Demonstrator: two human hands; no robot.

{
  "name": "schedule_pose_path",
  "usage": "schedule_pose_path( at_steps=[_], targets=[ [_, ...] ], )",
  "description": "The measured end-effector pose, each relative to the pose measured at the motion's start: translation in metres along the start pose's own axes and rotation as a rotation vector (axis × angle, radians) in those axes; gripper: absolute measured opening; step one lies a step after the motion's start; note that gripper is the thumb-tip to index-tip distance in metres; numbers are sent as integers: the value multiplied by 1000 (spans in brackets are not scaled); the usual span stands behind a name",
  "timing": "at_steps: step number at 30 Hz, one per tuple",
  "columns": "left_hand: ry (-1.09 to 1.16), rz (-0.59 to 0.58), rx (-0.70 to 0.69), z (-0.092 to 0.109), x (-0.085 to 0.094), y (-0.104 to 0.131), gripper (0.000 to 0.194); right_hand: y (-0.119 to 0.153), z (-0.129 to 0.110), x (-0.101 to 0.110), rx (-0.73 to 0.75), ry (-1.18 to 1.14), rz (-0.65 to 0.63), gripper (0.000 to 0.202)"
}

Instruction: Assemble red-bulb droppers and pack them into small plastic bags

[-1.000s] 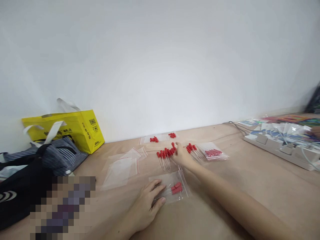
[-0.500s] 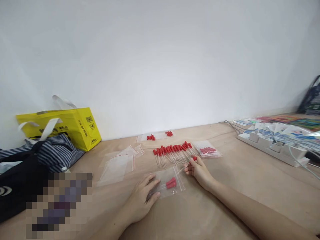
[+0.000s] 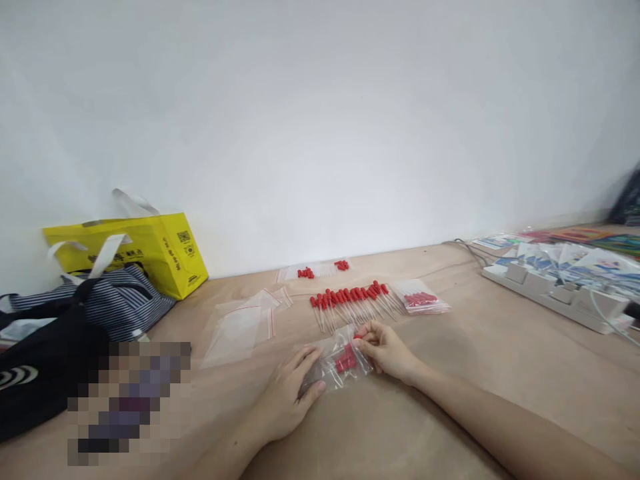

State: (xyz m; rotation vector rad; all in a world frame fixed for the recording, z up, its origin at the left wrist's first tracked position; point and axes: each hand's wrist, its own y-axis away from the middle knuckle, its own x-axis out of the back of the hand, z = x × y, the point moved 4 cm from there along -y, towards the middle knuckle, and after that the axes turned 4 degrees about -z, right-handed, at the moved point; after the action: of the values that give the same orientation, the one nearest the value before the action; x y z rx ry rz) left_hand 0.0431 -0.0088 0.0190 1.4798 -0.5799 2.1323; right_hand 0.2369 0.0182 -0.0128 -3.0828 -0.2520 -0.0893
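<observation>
A clear zip bag (image 3: 327,367) lies in front of me with red-bulbed droppers (image 3: 346,360) inside. My left hand (image 3: 295,387) rests over the bag's left end, fingers stretched and thumb apart. At the bag's right end, my right hand (image 3: 383,350) pinches a dropper by its red rubber bulb (image 3: 357,337). The glass tube of that dropper appears to be within the bag's mouth; plastic blurs it. Just beyond, a row of glass droppers (image 3: 350,297) lies side by side, bulbs toward the wall.
Filled bags (image 3: 420,298) are stacked right of the row. Flat zip bags (image 3: 240,330) lie to the left. Loose red bulbs (image 3: 306,273) sit on plastic near the wall. A power strip (image 3: 550,290) is at right; a yellow bag (image 3: 175,260) and a striped bag (image 3: 133,303) at left.
My right hand has moved left, bringing the dropper from beside the bag to its mouth. The bag has crumpled a little. My left hand has stayed on it.
</observation>
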Motion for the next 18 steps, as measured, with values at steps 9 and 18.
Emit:
schedule_pose_path(
  at_steps=[9,18],
  targets=[
    [0,32,-31,-2,-1,-2,43,-11,6,-10,15,56,-132,23],
    [31,9,-25,-4,0,-1,42,-22,-17,42,17,625,154,11]
  ],
)
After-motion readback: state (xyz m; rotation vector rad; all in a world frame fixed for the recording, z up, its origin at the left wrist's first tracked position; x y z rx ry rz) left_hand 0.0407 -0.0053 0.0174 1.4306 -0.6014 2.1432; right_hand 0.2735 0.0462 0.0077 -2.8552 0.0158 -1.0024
